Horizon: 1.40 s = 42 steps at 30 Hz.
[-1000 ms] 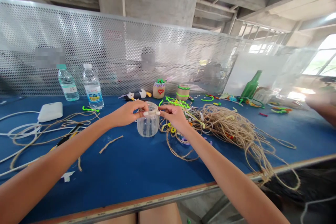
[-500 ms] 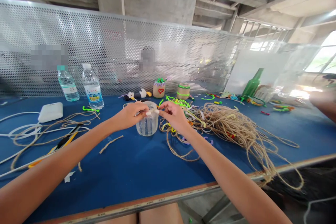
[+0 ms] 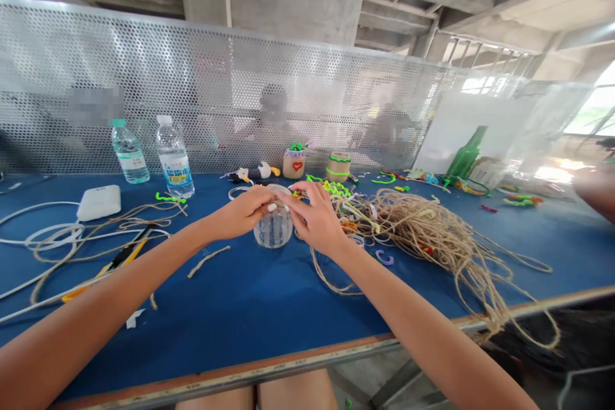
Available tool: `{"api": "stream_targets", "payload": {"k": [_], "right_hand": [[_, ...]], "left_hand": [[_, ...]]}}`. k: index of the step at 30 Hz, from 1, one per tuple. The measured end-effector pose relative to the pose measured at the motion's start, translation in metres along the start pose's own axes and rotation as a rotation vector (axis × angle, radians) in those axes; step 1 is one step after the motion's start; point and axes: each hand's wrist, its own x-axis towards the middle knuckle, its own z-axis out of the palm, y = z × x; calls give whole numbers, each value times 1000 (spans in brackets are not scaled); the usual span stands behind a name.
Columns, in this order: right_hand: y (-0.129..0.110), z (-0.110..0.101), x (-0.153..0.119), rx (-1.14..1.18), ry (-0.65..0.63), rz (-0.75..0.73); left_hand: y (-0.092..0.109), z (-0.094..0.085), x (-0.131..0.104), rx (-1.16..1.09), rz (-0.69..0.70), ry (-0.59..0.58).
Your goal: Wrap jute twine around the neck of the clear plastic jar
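A clear jar (image 3: 273, 234) with pale vertical strips on its side stands upright on the blue table in front of me. At its top left, my left hand (image 3: 254, 208) is closed with thumb and fingers on the rim. From the right, my right hand (image 3: 314, 214) bends its fingers over the same rim, close to the left thumb. Anything thin between the fingertips is hidden. Just right of the jar lies a big tangled heap of jute twine (image 3: 427, 224), with bright green pipe cleaners (image 3: 336, 188) at its near left.
Two water bottles (image 3: 173, 166) stand at the back left, near a white power bank (image 3: 98, 203), cables and a yellow-black cutter (image 3: 125, 253). Behind sit twine-wrapped jars (image 3: 294, 165) and a green bottle (image 3: 468, 154). A perforated metal screen (image 3: 192, 77) borders the table. Another person's arm (image 3: 596, 189) shows at right.
Both hands have gone from a fingertip pinch above the jar's rim to lying on the rim, the right one now reaching over it. The view has shifted slightly.
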Motion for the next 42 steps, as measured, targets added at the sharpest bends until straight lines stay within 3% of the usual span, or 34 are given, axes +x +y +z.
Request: {"api": "stream_targets", "payload": {"k": [3, 11, 16, 20, 22, 24, 25, 29, 32, 38, 40, 42], "right_hand": [[-4, 3, 0, -122, 13, -66], [-6, 8, 1, -379, 202, -287], [-4, 5, 5, -431, 262, -237], [20, -4, 8, -367, 331, 33], [46, -12, 4, -288, 358, 337], [77, -20, -4, -212, 310, 732], [92, -23, -10, -213, 300, 828], [129, -28, -31, -207, 241, 976], [122, -22, -30, -156, 218, 916], [52, 0, -3, 148, 40, 414], [33, 2, 0, 192, 36, 323], [20, -3, -1, 184, 116, 261]], "left_hand": [[0, 1, -1, 13, 0, 11], [0, 2, -1, 27, 16, 45], [-1, 3, -2, 37, 13, 58], [-2, 3, -2, 44, -1, 41], [-2, 2, -3, 45, -10, 20], [-2, 2, -3, 40, -27, 2], [-1, 2, -3, 34, -37, -5], [-1, 0, -3, 3, -69, -32], [-2, -1, -4, -32, -85, -50], [-12, -8, -8, -83, -109, -69], [-17, -10, -9, -123, -121, -90], [-19, -10, -11, -176, -116, -108]]}}
